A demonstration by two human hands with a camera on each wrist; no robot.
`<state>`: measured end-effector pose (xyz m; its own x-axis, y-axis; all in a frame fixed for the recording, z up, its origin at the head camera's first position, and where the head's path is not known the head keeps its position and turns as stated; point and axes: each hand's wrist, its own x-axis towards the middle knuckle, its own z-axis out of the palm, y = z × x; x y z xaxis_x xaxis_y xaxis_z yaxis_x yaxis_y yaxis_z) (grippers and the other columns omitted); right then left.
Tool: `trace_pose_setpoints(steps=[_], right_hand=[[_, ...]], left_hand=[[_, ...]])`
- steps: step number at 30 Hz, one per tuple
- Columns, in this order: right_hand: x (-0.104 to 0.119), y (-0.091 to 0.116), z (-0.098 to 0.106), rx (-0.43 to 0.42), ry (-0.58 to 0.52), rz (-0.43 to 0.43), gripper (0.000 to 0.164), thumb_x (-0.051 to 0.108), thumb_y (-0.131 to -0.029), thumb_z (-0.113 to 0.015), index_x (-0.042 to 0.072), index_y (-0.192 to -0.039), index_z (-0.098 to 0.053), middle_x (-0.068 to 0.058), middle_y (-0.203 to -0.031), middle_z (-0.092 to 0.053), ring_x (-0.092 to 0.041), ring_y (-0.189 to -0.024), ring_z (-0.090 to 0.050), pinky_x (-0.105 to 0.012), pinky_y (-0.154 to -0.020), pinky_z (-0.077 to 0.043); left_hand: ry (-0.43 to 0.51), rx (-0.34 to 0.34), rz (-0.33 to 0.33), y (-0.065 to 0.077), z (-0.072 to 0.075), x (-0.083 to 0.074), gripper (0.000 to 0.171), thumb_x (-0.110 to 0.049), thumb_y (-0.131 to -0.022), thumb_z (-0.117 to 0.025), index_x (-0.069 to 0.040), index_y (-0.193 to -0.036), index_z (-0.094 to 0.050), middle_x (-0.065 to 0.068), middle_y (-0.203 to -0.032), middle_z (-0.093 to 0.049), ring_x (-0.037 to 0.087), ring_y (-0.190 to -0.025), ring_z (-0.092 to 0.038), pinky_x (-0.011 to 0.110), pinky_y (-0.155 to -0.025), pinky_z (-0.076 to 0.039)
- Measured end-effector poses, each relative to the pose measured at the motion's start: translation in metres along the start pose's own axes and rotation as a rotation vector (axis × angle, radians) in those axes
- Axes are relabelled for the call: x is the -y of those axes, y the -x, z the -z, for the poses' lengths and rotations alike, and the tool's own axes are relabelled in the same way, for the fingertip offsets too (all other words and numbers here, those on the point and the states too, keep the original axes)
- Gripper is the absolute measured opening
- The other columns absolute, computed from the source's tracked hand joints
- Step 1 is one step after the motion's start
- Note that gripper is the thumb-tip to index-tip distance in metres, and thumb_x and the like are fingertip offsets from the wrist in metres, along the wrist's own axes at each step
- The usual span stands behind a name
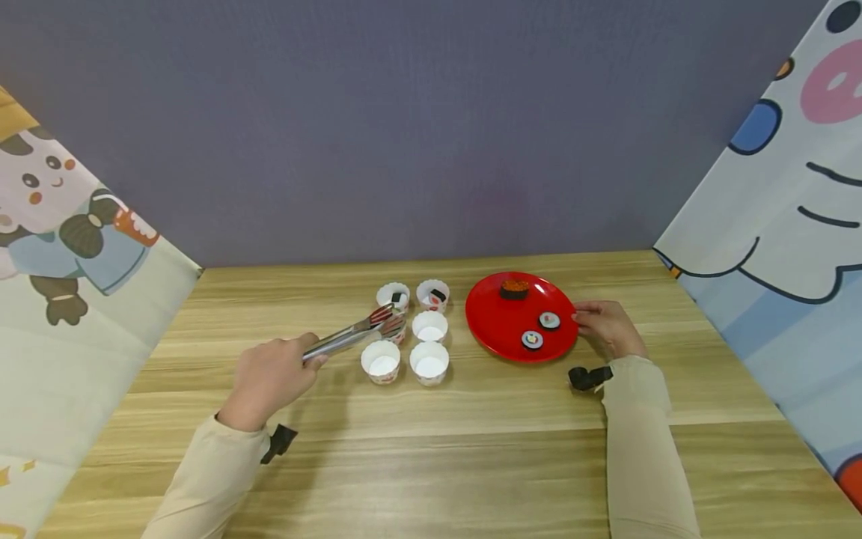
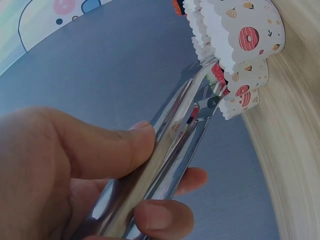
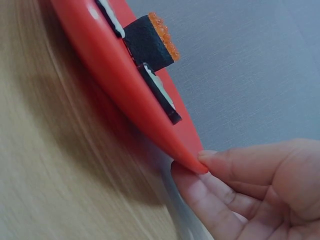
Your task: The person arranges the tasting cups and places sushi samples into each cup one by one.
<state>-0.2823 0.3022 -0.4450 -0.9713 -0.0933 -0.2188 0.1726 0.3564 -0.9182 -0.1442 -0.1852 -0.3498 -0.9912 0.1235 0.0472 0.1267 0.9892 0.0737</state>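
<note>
A person in cream sleeves (image 1: 649, 449) works with both hands at a wood-grained surface (image 1: 471, 464), metal tongs (image 1: 353, 334) on the left and a red plate (image 1: 491, 329) on the right. The left grip (image 1: 274, 374) is closed round the tongs, whose tips reach over the middle cup of the left column among six white cups. The right grip (image 1: 609, 327) pinches the plate's right rim.

The head view alone looks down into the cups: the far left cup (image 1: 393, 294) holds a black-and-white piece, the far right cup (image 1: 432, 293) a red, white and black one. The left wrist view adds what the head view barely gives, doughnut prints on the cup walls and red and green bits by the tong tips; whether the tongs clasp them cannot be told. The right wrist view shows the thumb above the rim and fingers beneath, and the dark side of the roe-topped piece (image 3: 151, 42) standing taller than the flat rolls. From above, that piece sits at the plate's far side, with one roll (image 1: 548, 320) toward the right and another roll (image 1: 532, 340) at the near side.

The left forearm slants from the near left toward the cups; the right forearm points almost straight to the far side, its hand turned left to the plate.
</note>
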Motion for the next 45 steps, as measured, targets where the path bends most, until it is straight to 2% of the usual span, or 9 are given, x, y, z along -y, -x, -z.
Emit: trace_pose_setpoints(steps=[4, 26, 38, 45], right_hand=[[-0.001, -0.001, 0.000, -0.006, 0.004, -0.009, 0.043, 0.002, -0.093, -0.048, -0.019, -0.130, -0.039, -0.027, -0.121, -0.052, 0.001, -0.076, -0.060, -0.021, -0.074, -0.052], [0.001, 0.000, 0.000, -0.008, 0.006, -0.024, 0.043, 0.002, -0.093, -0.048, -0.018, -0.131, -0.040, -0.031, -0.126, -0.048, 0.000, -0.076, -0.061, -0.022, -0.075, -0.052], [0.001, 0.001, 0.002, 0.004, 0.013, -0.005, 0.043, 0.003, -0.094, -0.046, -0.018, -0.132, -0.038, -0.033, -0.129, -0.045, 0.002, -0.077, -0.060, -0.021, -0.076, -0.052], [0.001, 0.001, 0.001, 0.007, -0.007, -0.006, 0.044, 0.002, -0.094, -0.046, -0.019, -0.131, -0.037, -0.032, -0.127, -0.046, 0.001, -0.077, -0.061, -0.021, -0.075, -0.052]], left_hand=[[-0.002, 0.008, 0.003, 0.000, 0.001, -0.001, 0.024, -0.033, -0.089, -0.060, -0.014, -0.102, -0.065, 0.003, -0.056, -0.048, 0.020, -0.048, -0.042, 0.035, -0.039, -0.033], [0.000, 0.015, 0.007, 0.001, 0.004, -0.003, 0.026, -0.032, -0.088, -0.060, -0.012, -0.104, -0.065, 0.005, -0.059, -0.051, 0.020, -0.049, -0.043, 0.035, -0.040, -0.034], [0.001, -0.061, 0.011, 0.004, 0.009, -0.008, 0.026, -0.033, -0.088, -0.061, -0.014, -0.106, -0.065, 0.006, -0.060, -0.053, 0.023, -0.048, -0.047, 0.039, -0.040, -0.035], [0.026, -0.081, -0.022, 0.001, 0.008, -0.019, 0.028, -0.033, -0.089, -0.061, -0.011, -0.106, -0.063, 0.002, -0.056, -0.050, 0.018, -0.046, -0.043, 0.034, -0.038, -0.032]])
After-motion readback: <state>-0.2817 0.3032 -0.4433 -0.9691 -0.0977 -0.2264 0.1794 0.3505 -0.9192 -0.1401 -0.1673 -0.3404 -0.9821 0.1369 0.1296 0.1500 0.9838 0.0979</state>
